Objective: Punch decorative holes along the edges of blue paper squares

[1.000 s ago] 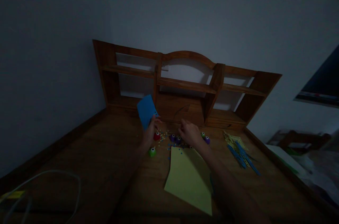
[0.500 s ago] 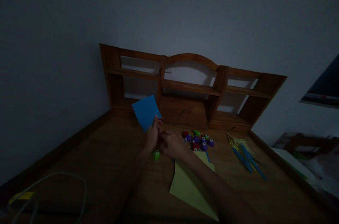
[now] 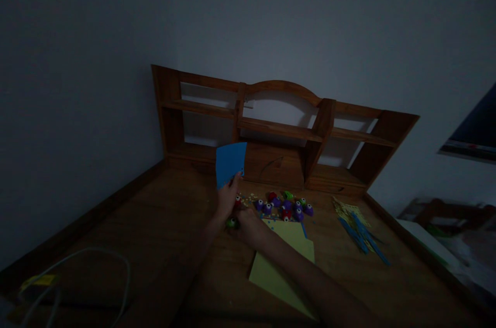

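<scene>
My left hand (image 3: pixel 228 199) is closed on a sheet of blue paper (image 3: pixel 230 161), pinched at its lower right corner beside a few small dark holes or dots. The sheet stands tilted up above the desk. Low beside it, my right hand (image 3: pixel 250 224) has curled fingers against a small green craft punch (image 3: pixel 231 223) with an eye on it; the grip is partly hidden. A red punch (image 3: pixel 237 201) shows just behind the two hands. Further right sit several purple punches (image 3: pixel 267 208) and red ones. Yellow paper (image 3: pixel 284 266) lies beneath my right forearm.
Tiny paper bits (image 3: pixel 250 197) are scattered behind the hands. At the right lie blue strips (image 3: pixel 362 232) on perforated yellow paper (image 3: pixel 341 207). A wooden shelf unit (image 3: pixel 279 126) lines the back of the desk. A pale cable (image 3: pixel 126 271) loops at the left front.
The blue paper has swung right and turned more upright with my left hand. My right hand has come down to the green punch, which now looks tilted. More punches and paper bits show behind.
</scene>
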Demonstrator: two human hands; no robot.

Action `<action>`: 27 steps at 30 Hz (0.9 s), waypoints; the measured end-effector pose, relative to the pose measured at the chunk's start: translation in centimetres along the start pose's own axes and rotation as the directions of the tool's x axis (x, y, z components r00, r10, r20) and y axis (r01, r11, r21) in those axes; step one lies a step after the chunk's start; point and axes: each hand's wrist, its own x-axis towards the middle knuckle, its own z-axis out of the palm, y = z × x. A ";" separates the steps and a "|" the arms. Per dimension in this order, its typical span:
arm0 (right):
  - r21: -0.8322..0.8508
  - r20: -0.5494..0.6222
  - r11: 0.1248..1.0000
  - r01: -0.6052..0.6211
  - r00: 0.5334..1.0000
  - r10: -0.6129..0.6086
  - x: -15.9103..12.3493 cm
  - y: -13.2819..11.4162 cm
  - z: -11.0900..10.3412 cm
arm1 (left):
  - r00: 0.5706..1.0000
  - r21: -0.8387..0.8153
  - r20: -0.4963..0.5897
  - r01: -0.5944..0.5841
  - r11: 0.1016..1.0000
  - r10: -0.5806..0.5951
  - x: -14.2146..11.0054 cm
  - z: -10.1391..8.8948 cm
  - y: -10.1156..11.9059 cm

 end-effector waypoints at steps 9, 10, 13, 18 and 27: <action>0.163 -0.156 0.976 -0.141 0.974 0.167 0.2 0.7 -1.4 | 0.997 -0.163 0.028 0.078 0.984 -0.075 -0.6 0.1 0.8; 0.211 -0.192 0.962 -0.176 0.957 0.217 0.2 1.1 -2.0 | 0.997 -0.174 0.031 0.081 0.981 -0.077 -0.7 0.1 1.1; 0.488 -0.233 0.858 -0.161 0.923 0.306 0.2 2.7 -4.6 | 0.995 -0.191 0.072 0.076 0.979 -0.063 -1.4 0.1 2.1; 0.814 -0.145 0.570 -0.114 0.910 0.389 -1.2 6.7 -8.4 | 0.980 -0.201 0.200 0.061 0.978 -0.020 -2.7 0.8 2.8; 0.954 -0.127 0.299 -0.001 0.905 0.406 -6.4 10.0 -9.2 | 0.899 -0.110 0.436 0.107 0.988 -0.048 -5.7 2.5 1.6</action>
